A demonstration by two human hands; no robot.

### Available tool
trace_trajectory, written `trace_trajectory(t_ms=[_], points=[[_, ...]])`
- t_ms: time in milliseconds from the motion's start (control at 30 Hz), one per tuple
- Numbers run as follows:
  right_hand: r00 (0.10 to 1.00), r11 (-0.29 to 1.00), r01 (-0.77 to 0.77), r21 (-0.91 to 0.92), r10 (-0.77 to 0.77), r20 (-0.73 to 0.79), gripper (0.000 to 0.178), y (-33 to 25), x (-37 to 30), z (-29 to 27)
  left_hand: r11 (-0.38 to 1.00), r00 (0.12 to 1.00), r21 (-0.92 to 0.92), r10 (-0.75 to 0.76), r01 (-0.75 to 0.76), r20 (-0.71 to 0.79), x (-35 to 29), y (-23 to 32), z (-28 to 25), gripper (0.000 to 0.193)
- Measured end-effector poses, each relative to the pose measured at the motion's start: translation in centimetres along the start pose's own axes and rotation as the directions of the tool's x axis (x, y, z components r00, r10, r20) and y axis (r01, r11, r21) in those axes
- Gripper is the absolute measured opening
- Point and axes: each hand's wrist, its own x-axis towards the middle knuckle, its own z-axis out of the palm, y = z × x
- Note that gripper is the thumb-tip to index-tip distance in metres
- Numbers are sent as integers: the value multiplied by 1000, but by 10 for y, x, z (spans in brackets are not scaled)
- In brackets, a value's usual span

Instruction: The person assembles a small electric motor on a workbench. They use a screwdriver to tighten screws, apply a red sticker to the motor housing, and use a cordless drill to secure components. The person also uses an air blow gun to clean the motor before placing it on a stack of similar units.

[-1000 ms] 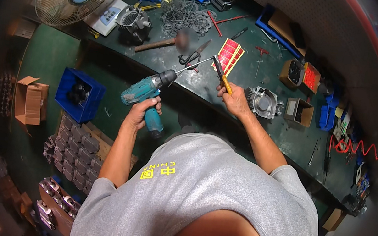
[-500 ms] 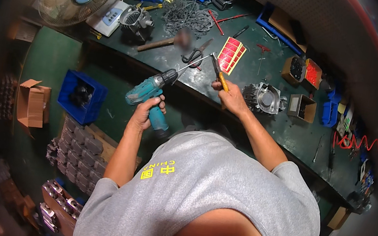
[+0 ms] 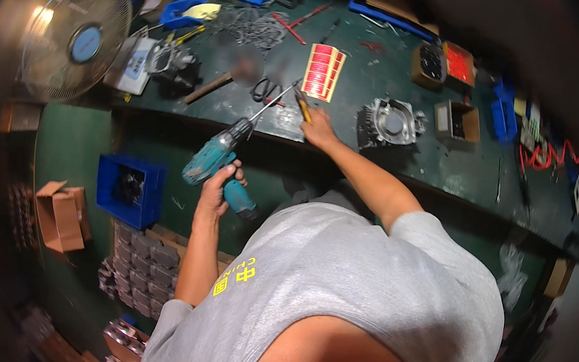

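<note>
My left hand [image 3: 214, 189] is wrapped round the grip of a teal cordless drill [image 3: 210, 159], held in front of the bench edge. From its chuck a long thin metal rod [image 3: 270, 104] slants up over the bench. My right hand [image 3: 320, 130] grips pliers with yellow handles [image 3: 306, 110]; their jaws are at the rod's far end, but whether they pinch it is too small to tell. Just beyond lies a red and yellow sticker sheet [image 3: 321, 74]. Black-handled scissors [image 3: 262, 90] lie left of the rod, and a wooden-handled hammer [image 3: 208, 89] farther left.
A finned metal housing [image 3: 390, 123] stands on the green bench [image 3: 341, 133], right of my right hand. Small parts boxes [image 3: 458, 123] line the right. At the left are a fan [image 3: 77, 33] and another housing [image 3: 176, 65]. A blue bin [image 3: 129, 192] and stacked grey castings [image 3: 144, 264] are below.
The view has shifted, so the bench things sit farther left in it. Both hands keep their hold, and the pliers stay by the rod's far end.
</note>
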Motion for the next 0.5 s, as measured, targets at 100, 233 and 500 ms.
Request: trace_trajectory(t_ms=[100, 233, 500], points=[[934, 984, 48, -171, -105, -342, 50, -10, -1, 22, 997, 1000, 77, -19, 18, 11, -13, 16, 17, 33], [991, 977, 122, 176, -131, 37, 43, -24, -34, -22, 977, 1000, 212, -24, 27, -18, -24, 38, 42, 37], [923, 890, 336, 308, -245, -298, 23, -40, -139, -223, 793, 998, 606, 38, -58, 45, -32, 60, 144, 36]])
